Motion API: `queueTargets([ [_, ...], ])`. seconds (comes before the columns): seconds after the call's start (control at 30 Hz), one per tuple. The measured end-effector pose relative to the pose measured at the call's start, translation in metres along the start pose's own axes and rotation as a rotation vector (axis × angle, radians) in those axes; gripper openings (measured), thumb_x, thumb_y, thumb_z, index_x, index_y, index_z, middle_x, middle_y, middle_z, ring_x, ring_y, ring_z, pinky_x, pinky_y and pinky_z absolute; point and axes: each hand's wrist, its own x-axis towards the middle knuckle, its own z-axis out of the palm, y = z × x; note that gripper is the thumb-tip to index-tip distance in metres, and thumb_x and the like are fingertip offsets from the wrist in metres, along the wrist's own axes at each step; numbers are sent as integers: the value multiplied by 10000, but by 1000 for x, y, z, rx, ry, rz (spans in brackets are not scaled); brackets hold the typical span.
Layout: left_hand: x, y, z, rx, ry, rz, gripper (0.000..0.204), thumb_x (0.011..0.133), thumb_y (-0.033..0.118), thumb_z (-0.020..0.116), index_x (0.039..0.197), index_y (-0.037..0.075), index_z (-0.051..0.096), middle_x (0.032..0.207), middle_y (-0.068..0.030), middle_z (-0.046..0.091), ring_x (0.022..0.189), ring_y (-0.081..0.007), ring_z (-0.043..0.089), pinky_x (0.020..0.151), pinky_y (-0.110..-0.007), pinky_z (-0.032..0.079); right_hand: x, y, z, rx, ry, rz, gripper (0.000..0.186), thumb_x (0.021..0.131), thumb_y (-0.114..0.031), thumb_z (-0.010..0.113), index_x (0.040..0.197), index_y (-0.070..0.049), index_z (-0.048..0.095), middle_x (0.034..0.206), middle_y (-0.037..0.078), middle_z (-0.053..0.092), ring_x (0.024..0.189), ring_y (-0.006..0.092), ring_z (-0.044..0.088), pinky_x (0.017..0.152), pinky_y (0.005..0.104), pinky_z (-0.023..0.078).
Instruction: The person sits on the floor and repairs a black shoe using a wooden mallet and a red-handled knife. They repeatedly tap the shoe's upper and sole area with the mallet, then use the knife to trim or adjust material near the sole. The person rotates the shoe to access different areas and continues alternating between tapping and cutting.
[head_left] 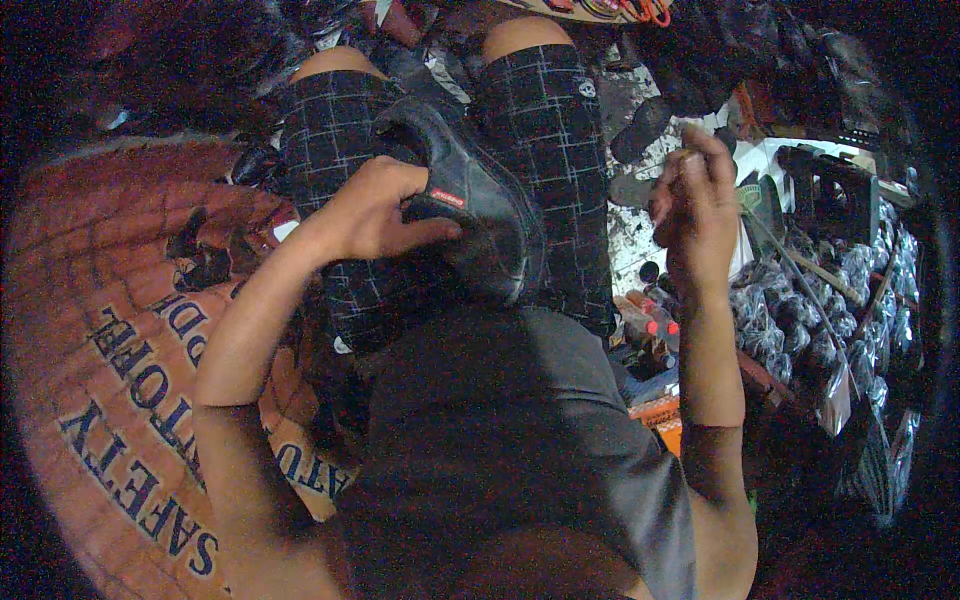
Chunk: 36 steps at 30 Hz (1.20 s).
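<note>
A black leather shoe (485, 200) with a small red tag lies across my lap, between my knees in checked shorts (545, 150). My left hand (385, 212) grips it at the side, the thumb along the near edge and the other fingers partly hidden behind the leather. Raised to the right of my knee and apart from the shoe is my right hand (705, 205). Its fingers are curled in toward the thumb. Whatever they hold, if anything, is too small and dim to make out.
An orange-brown printed sack (130, 400) spreads over the left side, with dark pieces (205, 255) on it. Plastic-wrapped items (800, 310) are heaped at the right. Red-capped bottles (655, 325) and an orange box (660, 415) sit beside my right forearm. Red-orange handles (650, 12) show at the top.
</note>
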Motion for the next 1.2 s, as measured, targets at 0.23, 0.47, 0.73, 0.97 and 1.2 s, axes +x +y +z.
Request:
queueTargets([
  [0.23,3,4,-2,21,-36,-42,297,825,223,803,1066,72,718,1003,-177,725,960,-381,695,787,-419,549,-26,33,10,-606,-642,-347,194,933,-164,704,1093,-59,677,745,-45,538,643,45,467,576,228,381],
  [0.47,0,-5,1,30,-46,-53,302,827,218,808,1077,73,720,1017,-179,725,961,-369,701,786,-405,552,-23,41,7,-236,-509,155,269,909,-281,687,759,-68,618,662,-27,570,570,118,513,540,294,404],
  [0.73,0,-3,7,-40,38,2,301,845,181,797,1114,74,717,1029,-161,733,934,-328,721,781,-390,553,-9,33,-14,343,-209,195,242,957,-299,615,965,-58,590,713,9,519,495,97,428,442,218,346],
  [0.97,3,3,8,-71,79,31,303,828,164,811,1105,77,724,995,-161,733,898,-329,721,748,-397,547,-19,39,-2,863,-433,332,385,1062,-385,491,1116,-47,667,889,88,659,535,65,480,449,209,395],
  [1.2,11,11,-3,52,52,99,222,810,145,776,991,43,698,879,-182,686,848,-402,657,704,-448,504,-34,43,18,-694,-450,-66,287,827,-236,853,761,-39,655,653,-56,544,626,36,457,547,237,363],
])
